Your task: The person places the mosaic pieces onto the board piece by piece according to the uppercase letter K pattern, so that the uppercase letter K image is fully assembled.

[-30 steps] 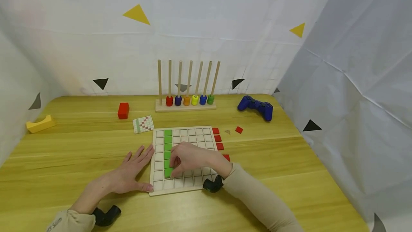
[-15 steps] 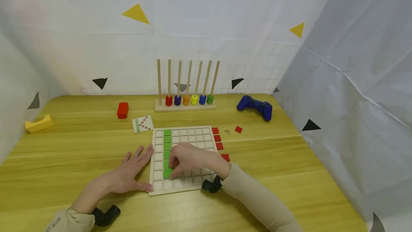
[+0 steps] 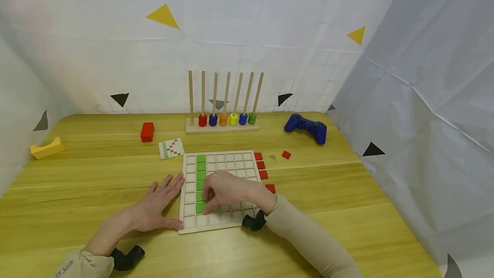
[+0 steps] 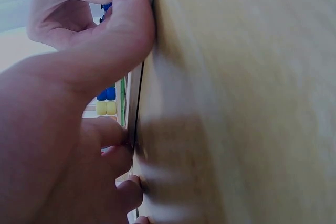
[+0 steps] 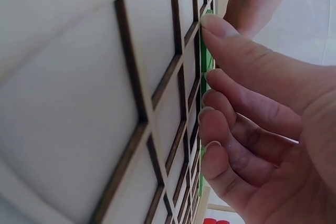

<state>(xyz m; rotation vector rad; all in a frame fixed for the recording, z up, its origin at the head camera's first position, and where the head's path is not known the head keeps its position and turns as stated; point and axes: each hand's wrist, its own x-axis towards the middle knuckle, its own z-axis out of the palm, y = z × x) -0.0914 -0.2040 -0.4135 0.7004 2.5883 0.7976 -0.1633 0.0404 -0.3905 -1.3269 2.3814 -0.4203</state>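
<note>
Both hands worked at a wooden grid board (image 3: 231,170) lying on a yellow-wood table (image 3: 347,192). The left hand (image 3: 156,207) lay flat and relaxed, fingers spread, its thumb and fingertips braced against the board's left edge. The right hand (image 3: 225,190) curled over the board, its fingertips bearing on a green tile (image 3: 200,207), the lowest in a green column; whether it pinched the tile or merely pressed it into its cell could not be told.

That column of green tiles (image 3: 201,170) ran from the board's far edge down the second file, with one cell below it in that file seemingly still bare. Every other cell appeared empty, so the filling looked barely begun. Red tiles (image 3: 261,165) waited in a line just beside the board's right edge, one more (image 3: 286,155) lying apart. A small pattern card (image 3: 171,148) lay near the board's far-left corner.
</note>
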